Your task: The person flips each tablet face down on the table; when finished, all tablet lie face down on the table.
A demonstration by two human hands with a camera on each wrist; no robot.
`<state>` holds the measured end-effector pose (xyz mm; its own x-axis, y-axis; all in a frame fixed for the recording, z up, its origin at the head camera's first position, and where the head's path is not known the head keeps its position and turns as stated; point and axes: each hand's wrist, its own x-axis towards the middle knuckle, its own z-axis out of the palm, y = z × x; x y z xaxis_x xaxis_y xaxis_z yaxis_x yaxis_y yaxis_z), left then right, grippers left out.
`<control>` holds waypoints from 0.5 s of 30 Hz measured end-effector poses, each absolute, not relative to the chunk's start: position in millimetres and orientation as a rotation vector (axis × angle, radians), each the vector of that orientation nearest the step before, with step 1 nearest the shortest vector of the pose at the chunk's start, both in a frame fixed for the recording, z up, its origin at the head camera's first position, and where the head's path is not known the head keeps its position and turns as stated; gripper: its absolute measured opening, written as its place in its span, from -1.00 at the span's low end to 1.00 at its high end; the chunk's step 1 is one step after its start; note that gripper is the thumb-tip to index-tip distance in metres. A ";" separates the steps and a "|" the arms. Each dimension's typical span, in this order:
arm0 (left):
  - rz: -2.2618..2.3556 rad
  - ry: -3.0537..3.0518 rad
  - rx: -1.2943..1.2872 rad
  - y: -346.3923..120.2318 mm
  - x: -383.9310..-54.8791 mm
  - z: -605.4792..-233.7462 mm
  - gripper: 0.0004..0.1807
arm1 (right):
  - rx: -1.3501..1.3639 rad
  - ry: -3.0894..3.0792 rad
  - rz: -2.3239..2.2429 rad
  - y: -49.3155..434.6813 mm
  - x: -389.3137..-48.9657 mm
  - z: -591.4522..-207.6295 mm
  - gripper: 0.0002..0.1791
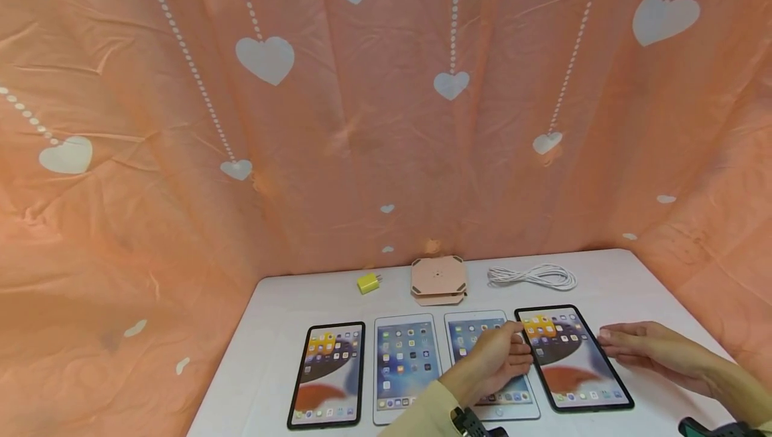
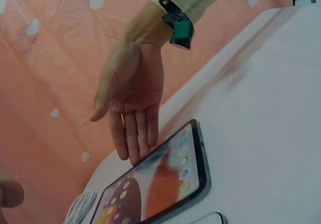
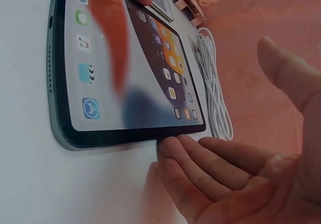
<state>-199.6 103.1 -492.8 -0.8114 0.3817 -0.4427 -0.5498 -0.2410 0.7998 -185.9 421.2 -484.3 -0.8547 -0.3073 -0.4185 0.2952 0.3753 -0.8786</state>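
Note:
The black-framed tablet (image 1: pixel 575 360) at the right end of a row lies between my two hands, its screen lit with app icons. At its left edge my left hand (image 1: pixel 497 360) touches with loosely bent fingers, covering part of a white-framed tablet (image 1: pixel 467 333) beneath it. My right hand (image 1: pixel 660 353) is on the other side, palm facing the tablet. In the right wrist view the straight fingers (image 3: pixel 215 169) of that hand reach the tablet's long edge, thumb raised apart. Only the left thumb (image 2: pixel 10 193) shows in the left wrist view.
Further left lie another white-framed tablet (image 1: pixel 407 366) and a black-framed tablet (image 1: pixel 328 377). Behind the row are a yellow charger plug (image 1: pixel 368 283), a folded pinkish stand (image 1: pixel 438 277) and a coiled white cable (image 1: pixel 533 277). An orange heart-patterned curtain (image 1: pixel 362 155) surrounds the white table (image 1: pixel 259 330).

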 end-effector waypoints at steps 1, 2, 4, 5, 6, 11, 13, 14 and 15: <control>2.090 1.424 -0.215 103.9 -199.3 -491.5 -0.38 | 0.014 2.127 -1.495 419.6 -186.0 -484.2 -0.13; 2.097 1.414 -0.223 104.8 -199.0 -490.5 -0.37 | 0.033 2.138 -1.486 417.9 -185.9 -484.1 -0.10; 2.104 1.404 -0.234 107.1 -198.5 -488.5 -0.36 | 0.073 2.162 -1.464 414.7 -185.5 -483.5 -0.07; 2.103 1.407 -0.243 108.4 -198.2 -487.5 -0.35 | 0.100 2.177 -1.454 412.8 -185.4 -483.3 -0.06; 2.100 1.416 -0.247 109.8 -197.9 -486.8 -0.34 | 0.135 2.189 -1.445 410.7 -185.3 -483.0 -0.06; 2.073 1.478 -0.260 117.1 -197.0 -485.3 -0.27 | 0.301 2.232 -1.388 399.6 -186.6 -479.6 -0.09; 2.069 1.480 -0.268 119.2 -196.4 -484.5 -0.28 | 0.337 2.221 -1.393 395.9 -186.8 -478.6 -0.08; 2.066 1.478 -0.271 120.1 -196.0 -484.3 -0.29 | 0.346 2.215 -1.399 394.7 -187.1 -478.2 -0.07; 2.067 1.472 -0.270 121.0 -195.6 -484.4 -0.31 | 0.353 2.204 -1.411 393.7 -187.2 -477.6 -0.04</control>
